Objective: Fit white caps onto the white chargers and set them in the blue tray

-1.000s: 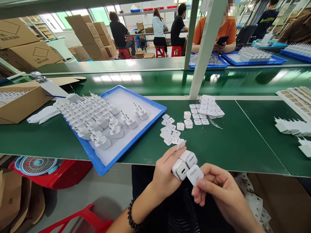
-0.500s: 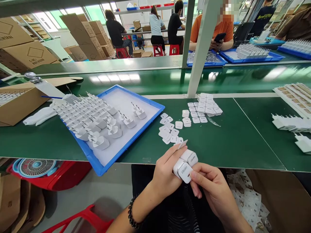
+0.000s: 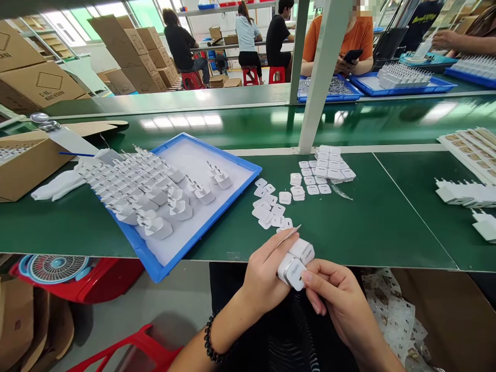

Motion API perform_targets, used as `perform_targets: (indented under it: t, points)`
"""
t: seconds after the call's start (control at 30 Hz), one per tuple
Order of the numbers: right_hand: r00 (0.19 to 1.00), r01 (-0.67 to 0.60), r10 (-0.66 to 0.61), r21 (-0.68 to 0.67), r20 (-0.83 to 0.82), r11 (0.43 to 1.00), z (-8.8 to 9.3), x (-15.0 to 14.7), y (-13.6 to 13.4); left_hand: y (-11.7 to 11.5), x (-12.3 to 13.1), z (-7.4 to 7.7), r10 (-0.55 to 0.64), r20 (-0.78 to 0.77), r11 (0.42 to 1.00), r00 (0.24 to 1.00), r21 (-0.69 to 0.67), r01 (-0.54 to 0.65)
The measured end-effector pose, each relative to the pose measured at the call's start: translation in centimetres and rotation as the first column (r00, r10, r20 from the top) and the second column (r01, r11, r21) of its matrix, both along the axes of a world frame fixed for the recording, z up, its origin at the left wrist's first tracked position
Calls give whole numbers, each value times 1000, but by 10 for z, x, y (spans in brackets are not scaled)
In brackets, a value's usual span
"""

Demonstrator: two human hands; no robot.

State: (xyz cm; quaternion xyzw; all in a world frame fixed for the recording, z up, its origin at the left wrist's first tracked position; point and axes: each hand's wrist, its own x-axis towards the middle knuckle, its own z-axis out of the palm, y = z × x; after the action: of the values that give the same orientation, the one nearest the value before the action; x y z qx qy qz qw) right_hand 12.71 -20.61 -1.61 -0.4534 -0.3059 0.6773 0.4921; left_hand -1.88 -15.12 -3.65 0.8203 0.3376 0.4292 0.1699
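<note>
My left hand (image 3: 267, 271) is closed around two white plug chargers (image 3: 301, 251) held side by side, their printed faces turned towards my right hand. A thin white card (image 3: 289, 235) sticks up between its fingers. My right hand (image 3: 333, 289) pinches the lower right corner of a rounded white face card (image 3: 297, 274), which lies against the nearer charger's end. Whether that card is fully attached I cannot tell. Just beyond my hands, loose white cards (image 3: 267, 209) are scattered on the green bench, with a stack of card sheets (image 3: 333, 164) farther back.
A blue-rimmed tray (image 3: 217, 227) on the left holds rows of white plug chargers (image 3: 132, 181). More chargers (image 3: 461, 194) lie at the right. A white post (image 3: 320, 77) rises behind the cards. A red chair (image 3: 151, 346) and red-and-blue fan (image 3: 58, 268) are below. Co-workers sit beyond.
My hands keep nearly the same grip, and the right thumb stays at the face card's corner. The view has shifted slightly. At far right, a co-worker's hand has come into view.
</note>
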Motion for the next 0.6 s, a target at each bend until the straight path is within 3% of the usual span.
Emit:
perform_targets:
  t: [0.6]
  points:
    - [968, 78, -97, 90, 232, 993, 7, -7, 0, 1, 4, -1, 6, -1, 999, 1000, 34, -6]
